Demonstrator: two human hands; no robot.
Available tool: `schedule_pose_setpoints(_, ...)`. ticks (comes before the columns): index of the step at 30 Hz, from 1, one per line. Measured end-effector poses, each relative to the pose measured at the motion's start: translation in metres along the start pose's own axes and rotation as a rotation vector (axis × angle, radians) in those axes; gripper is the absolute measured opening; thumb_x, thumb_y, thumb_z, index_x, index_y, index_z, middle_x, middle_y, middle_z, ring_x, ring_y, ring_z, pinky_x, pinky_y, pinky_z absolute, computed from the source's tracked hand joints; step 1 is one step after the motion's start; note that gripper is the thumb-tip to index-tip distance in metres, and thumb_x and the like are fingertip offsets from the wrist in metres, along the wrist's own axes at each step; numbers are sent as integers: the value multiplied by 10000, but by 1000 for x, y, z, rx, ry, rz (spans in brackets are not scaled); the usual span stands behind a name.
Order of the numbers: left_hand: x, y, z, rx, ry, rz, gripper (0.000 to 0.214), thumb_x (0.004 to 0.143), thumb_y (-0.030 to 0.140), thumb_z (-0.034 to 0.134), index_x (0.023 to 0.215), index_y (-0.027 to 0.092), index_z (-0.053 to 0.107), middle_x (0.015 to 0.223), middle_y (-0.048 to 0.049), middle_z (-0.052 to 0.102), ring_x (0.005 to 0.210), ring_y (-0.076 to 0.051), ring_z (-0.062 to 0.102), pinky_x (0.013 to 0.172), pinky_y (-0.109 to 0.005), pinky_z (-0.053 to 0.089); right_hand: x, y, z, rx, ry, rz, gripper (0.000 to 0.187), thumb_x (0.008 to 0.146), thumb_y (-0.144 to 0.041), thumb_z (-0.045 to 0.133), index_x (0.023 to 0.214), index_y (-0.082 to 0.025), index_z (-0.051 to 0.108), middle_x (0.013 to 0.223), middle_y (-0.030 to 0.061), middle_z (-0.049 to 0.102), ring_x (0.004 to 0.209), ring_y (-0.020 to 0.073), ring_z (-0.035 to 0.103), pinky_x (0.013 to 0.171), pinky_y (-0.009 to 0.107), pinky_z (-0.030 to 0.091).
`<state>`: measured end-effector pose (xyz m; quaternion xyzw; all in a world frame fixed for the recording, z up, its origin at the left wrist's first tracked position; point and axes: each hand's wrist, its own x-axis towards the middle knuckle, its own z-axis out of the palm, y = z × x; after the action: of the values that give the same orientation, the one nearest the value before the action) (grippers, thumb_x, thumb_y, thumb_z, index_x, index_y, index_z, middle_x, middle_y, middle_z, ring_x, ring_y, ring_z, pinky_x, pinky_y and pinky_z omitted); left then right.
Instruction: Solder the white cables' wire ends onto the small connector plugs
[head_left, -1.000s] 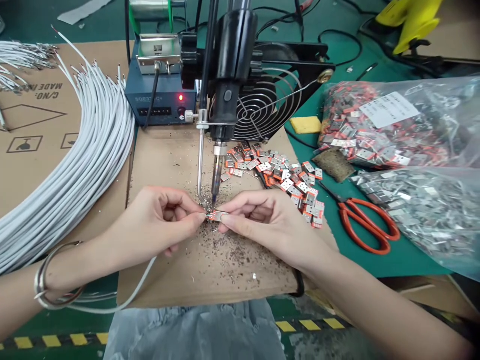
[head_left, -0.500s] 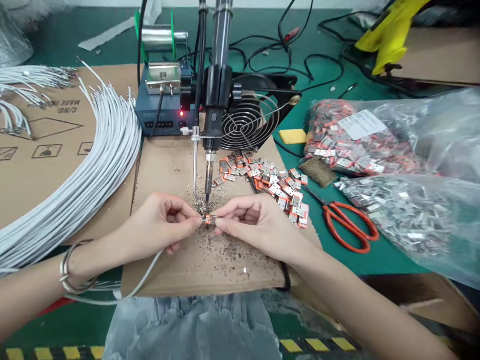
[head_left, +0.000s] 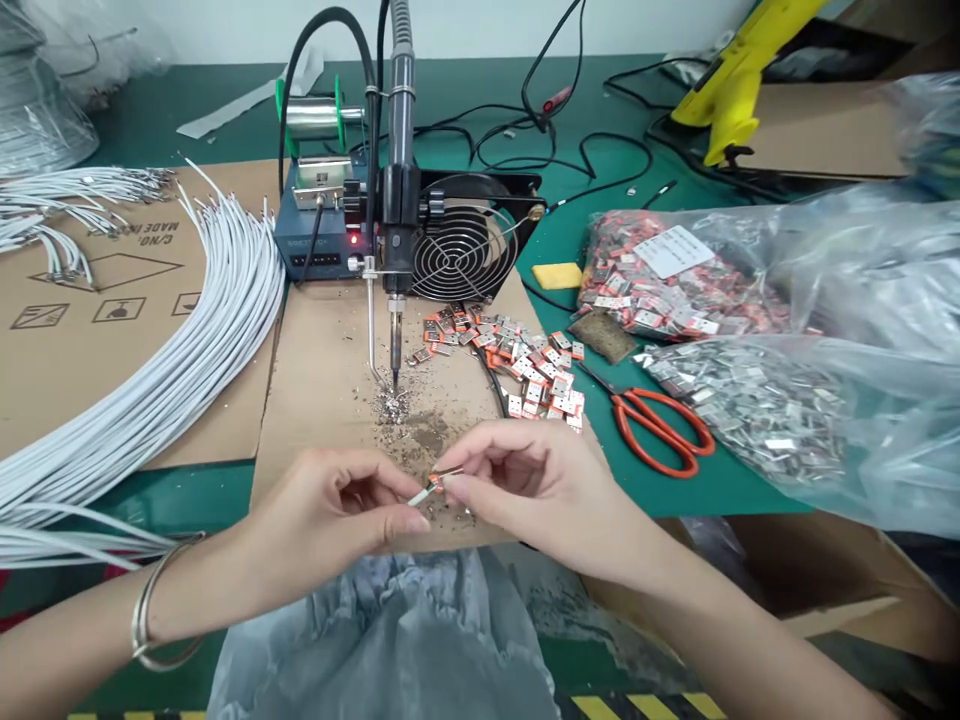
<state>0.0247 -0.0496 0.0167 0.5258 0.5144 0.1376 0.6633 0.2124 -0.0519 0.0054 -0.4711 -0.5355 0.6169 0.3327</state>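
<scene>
Between thumb and fingers, my left hand pinches a white cable close to its end. My right hand grips a small USB connector with an orange insert, and the cable's end meets it. Both hands are over the near part of the cardboard, below the soldering iron. The iron hangs upright in its stand, tip down over a heap of solder bits. Much of the connector is hidden behind my right fingers.
Loose USB connectors lie right of the iron, near orange-handled scissors. A fan and a blue soldering station stand behind. White cables are bundled at left. Bags of connectors and metal shells lie at right.
Both hands have drawn back toward me from the iron's tip, carrying the cable and connector. The view has also shifted, showing more of the back wall.
</scene>
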Motion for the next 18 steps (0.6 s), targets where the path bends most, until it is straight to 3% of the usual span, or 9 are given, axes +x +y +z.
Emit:
schedule_pose_setpoints(4, -5, -2, 5, -51, 9, -9, 99, 711, 234, 664, 740, 140, 662, 539, 34, 562, 481, -85, 525, 478, -182, 424, -4, 1, 1, 105, -26, 14, 127, 659, -255, 736, 701, -163, 659, 575, 11, 663, 507, 103, 590, 454, 191, 450)
schedule_pose_setpoints(18, -14, -9, 12, -123, -29, -1, 113, 764, 236, 630, 774, 127, 659, 597, 5, 618, 484, -84, 548, 483, -182, 449, -15, 2, 3, 177, -23, 34, 142, 636, -271, 765, 687, -175, 675, 558, -6, 663, 494, 96, 606, 413, 165, 444)
